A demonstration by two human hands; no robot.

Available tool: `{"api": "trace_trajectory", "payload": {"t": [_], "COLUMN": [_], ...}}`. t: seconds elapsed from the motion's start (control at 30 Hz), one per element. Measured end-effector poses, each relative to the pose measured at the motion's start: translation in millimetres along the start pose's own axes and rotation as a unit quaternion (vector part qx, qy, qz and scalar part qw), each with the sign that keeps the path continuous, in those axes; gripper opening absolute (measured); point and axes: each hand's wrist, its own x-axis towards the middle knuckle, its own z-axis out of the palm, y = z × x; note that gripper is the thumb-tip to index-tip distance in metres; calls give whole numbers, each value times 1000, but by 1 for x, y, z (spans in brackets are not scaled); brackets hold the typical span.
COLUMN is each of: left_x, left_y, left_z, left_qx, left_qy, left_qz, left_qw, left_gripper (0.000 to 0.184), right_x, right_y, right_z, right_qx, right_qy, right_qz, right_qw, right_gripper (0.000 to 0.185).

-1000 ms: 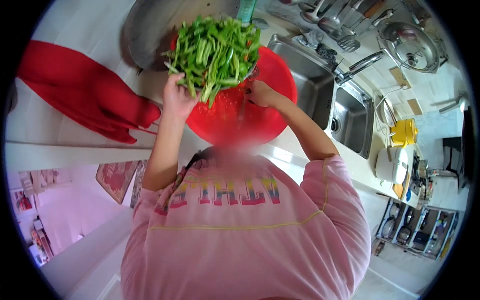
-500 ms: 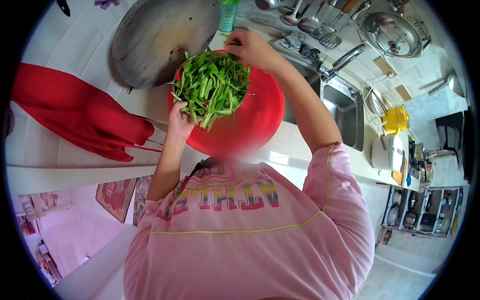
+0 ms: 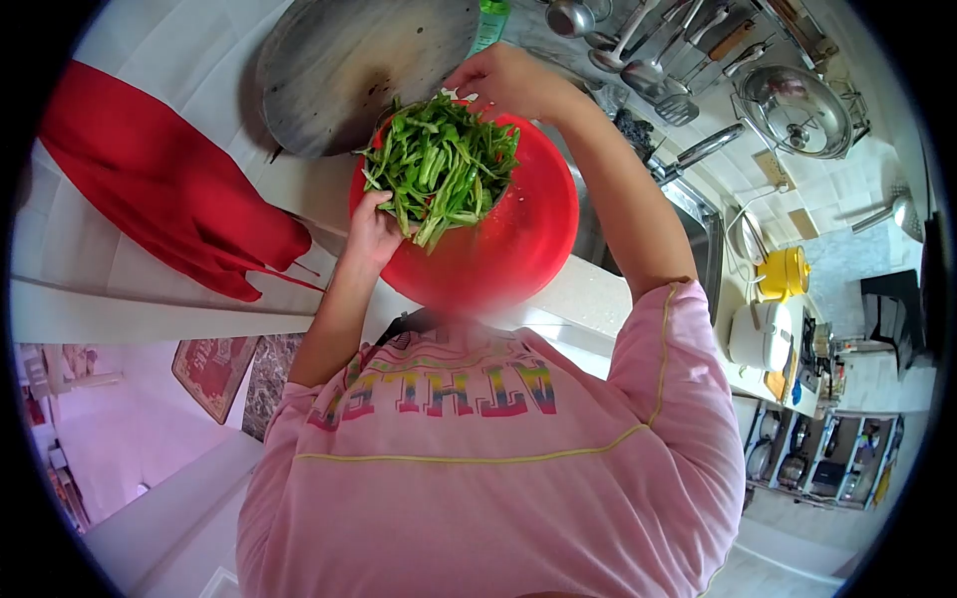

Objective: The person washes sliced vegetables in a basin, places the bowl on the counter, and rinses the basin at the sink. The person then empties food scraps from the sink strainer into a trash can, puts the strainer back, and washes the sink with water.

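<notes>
Sliced green peppers [image 3: 444, 164] are heaped in a bowl whose grey rim barely shows under them. My left hand [image 3: 376, 231] grips this bowl at its near left side, thumb up against the peppers. Beneath it is a large red basin [image 3: 543, 214] on the counter. At the far side of the heap, my right hand [image 3: 503, 85] has its fingers bent down close to the basin's far edge. Its fingertips are partly hidden, so I cannot make out what they hold.
A round wooden chopping board [image 3: 364, 70] leans at the back left, near a green bottle [image 3: 490, 25]. Right of the basin is the sink with its faucet [image 3: 703, 151]. Utensils hang on the wall. A red cloth [image 3: 179, 189] hangs at left; a white rice cooker [image 3: 761, 336] stands farther right.
The view has shifted, so the bowl and basin appear farther right. My right hand's fingers have bent lower toward the far edge of the peppers. My left hand keeps its grip.
</notes>
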Motion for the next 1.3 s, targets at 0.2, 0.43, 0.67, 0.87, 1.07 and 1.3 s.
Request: {"api": "trace_trajectory", "payload": {"t": [0.2, 0.43, 0.67, 0.87, 1.07, 1.3], "left_x": [0, -4, -5, -4, -18, -36], "left_y": [0, 1, 1, 1, 37, 77], "left_z": [-2, 4, 3, -2, 33, 99], "left_qx": [7, 36, 36, -3, 5, -26], "left_qy": [1, 22, 7, 21, 73, -60], "left_qz": [1, 3, 2, 7, 47, 71], "left_qw": [1000, 999, 999, 1000, 996, 995], "left_gripper": [45, 43, 42, 43, 41, 54], "right_x": [-3, -10, -12, -25, -27, -47], "right_y": [6, 7, 23, 99, 194, 134], "right_z": [8, 6, -2, 3, 115, 166], "right_qx": [77, -14, 116, 197, -102, -306], "right_qy": [46, 36, 150, 276, 166, -69], "right_qz": [-70, -137, -74, 11, 63, -15], "right_qw": [993, 990, 979, 941, 979, 950], "right_gripper": [19, 16, 13, 10, 20, 18]}}
